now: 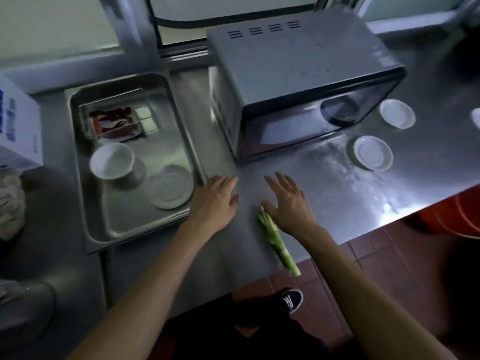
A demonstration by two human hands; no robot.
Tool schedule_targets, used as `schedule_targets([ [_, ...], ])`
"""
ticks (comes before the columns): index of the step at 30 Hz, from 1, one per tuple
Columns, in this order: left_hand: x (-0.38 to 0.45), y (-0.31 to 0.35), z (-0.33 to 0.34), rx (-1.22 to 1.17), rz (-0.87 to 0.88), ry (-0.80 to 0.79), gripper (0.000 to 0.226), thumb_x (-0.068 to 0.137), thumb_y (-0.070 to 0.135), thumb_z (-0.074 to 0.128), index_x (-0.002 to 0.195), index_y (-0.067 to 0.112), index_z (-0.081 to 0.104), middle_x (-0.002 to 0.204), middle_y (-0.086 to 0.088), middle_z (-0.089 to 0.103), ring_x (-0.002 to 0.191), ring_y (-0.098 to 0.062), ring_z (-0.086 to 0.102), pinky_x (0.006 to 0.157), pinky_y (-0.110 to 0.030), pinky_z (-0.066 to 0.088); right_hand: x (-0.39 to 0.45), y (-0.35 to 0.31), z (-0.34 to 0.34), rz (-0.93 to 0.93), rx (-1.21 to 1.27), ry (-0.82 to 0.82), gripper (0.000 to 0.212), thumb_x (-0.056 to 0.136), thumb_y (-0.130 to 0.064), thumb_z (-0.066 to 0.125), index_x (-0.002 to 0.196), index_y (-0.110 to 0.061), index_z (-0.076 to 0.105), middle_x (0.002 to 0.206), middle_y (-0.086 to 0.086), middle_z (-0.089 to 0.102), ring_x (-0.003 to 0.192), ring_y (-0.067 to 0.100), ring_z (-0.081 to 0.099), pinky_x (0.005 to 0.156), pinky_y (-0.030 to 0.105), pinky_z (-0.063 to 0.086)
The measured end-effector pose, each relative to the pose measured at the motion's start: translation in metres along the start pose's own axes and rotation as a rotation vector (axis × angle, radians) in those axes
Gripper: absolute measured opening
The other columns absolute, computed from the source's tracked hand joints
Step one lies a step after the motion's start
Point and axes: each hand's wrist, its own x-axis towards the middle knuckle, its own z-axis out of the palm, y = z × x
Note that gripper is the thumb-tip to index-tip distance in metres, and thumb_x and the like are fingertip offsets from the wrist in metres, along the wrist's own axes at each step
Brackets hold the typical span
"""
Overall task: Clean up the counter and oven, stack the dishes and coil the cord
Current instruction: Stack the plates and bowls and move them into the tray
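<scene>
A grey countertop oven (298, 74) stands on the steel counter (324, 188), its dark glass door facing me. Two white saucers (373, 152) (397, 113) lie to its right. A steel tray (181, 118) on the left holds a white bowl (112, 160), a white plate (170, 186) and a small wire rack with red pieces (114, 120). A green vegetable stalk (278, 241) lies near the counter's front edge. My left hand (214, 201) hovers open beside the tray's right rim. My right hand (288, 201) is open, its heel over the stalk's upper end. A black cord (181, 23) runs behind the oven.
A white and blue box (18, 126) stands at the far left, with a crumpled cloth (10, 203) below it. An orange bucket (454, 216) sits on the red tile floor to the right. My dark shoe (292, 301) shows under the counter edge.
</scene>
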Motion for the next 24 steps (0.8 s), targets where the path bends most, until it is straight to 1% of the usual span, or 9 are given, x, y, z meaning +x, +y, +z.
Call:
schedule_targets([
  [4,0.016,0.075,0.026,0.046,0.082,-0.048,0.055,0.097,0.037,0.054,0.146,0.015,0.046,0.147,-0.006,0.049,0.135,-0.027,0.044,0.104,-0.046,0.044,-0.034,0.073,-0.021,0.079,0.018,0.042,0.066,0.097,-0.045,0.053,0.156,-0.028,0.026,0.164,0.006,0.02,0.15,0.028,0.017,0.116,0.047,0.025],
  [7,0.024,0.136,0.047,0.053,0.152,-0.067,0.056,0.096,0.036,0.055,0.147,0.015,0.046,0.148,-0.005,0.048,0.136,-0.025,0.043,0.107,-0.043,0.041,-0.062,0.127,-0.041,0.149,0.033,0.064,0.067,0.097,-0.045,0.053,0.156,-0.029,0.025,0.164,0.006,0.019,0.151,0.028,0.016,0.116,0.047,0.025],
  [11,0.036,0.212,0.074,0.034,0.205,-0.118,0.056,0.097,0.034,0.053,0.149,0.018,0.042,0.151,-0.004,0.044,0.141,-0.024,0.036,0.111,-0.045,0.038,-0.095,0.197,-0.07,0.21,0.068,0.107,0.068,0.097,-0.044,0.055,0.156,-0.029,0.025,0.165,0.006,0.017,0.152,0.027,0.014,0.116,0.048,0.025],
  [14,0.047,0.261,0.091,0.047,0.26,-0.128,0.055,0.096,0.033,0.057,0.146,0.015,0.046,0.149,-0.007,0.048,0.138,-0.027,0.04,0.11,-0.046,0.039,-0.119,0.243,-0.088,0.263,0.095,0.147,0.067,0.096,-0.043,0.056,0.155,-0.029,0.027,0.165,0.007,0.017,0.152,0.028,0.013,0.118,0.052,0.025],
  [16,0.053,0.29,0.1,0.042,0.287,-0.126,0.054,0.095,0.033,0.058,0.144,0.014,0.048,0.147,-0.009,0.049,0.137,-0.028,0.042,0.108,-0.046,0.041,-0.133,0.267,-0.098,0.295,0.117,0.178,0.066,0.096,-0.042,0.056,0.155,-0.028,0.028,0.164,0.008,0.018,0.151,0.028,0.012,0.117,0.054,0.026],
  [19,0.063,0.327,0.111,0.066,0.323,-0.139,0.054,0.097,0.036,0.055,0.146,0.016,0.046,0.15,-0.006,0.046,0.139,-0.027,0.039,0.111,-0.045,0.037,-0.154,0.297,-0.11,0.352,0.152,0.233,0.063,0.096,-0.039,0.056,0.152,-0.029,0.031,0.163,0.008,0.021,0.151,0.028,0.013,0.114,0.051,0.03],
  [22,0.071,0.356,0.122,0.084,0.355,-0.142,0.055,0.096,0.038,0.055,0.146,0.017,0.045,0.152,-0.005,0.044,0.141,-0.025,0.037,0.112,-0.045,0.036,-0.17,0.322,-0.117,0.388,0.168,0.275,0.06,0.093,-0.031,0.058,0.149,-0.027,0.036,0.159,0.006,0.029,0.149,0.03,0.018,0.11,0.053,0.037],
  [24,0.074,0.37,0.128,0.126,0.354,-0.154,0.056,0.097,0.041,0.052,0.148,0.022,0.042,0.155,-0.001,0.04,0.143,-0.022,0.033,0.111,-0.045,0.032,-0.179,0.334,-0.12,0.409,0.168,0.301,0.059,0.092,-0.03,0.059,0.148,-0.026,0.039,0.154,0.004,0.035,0.146,0.032,0.024,0.105,0.054,0.041],
])
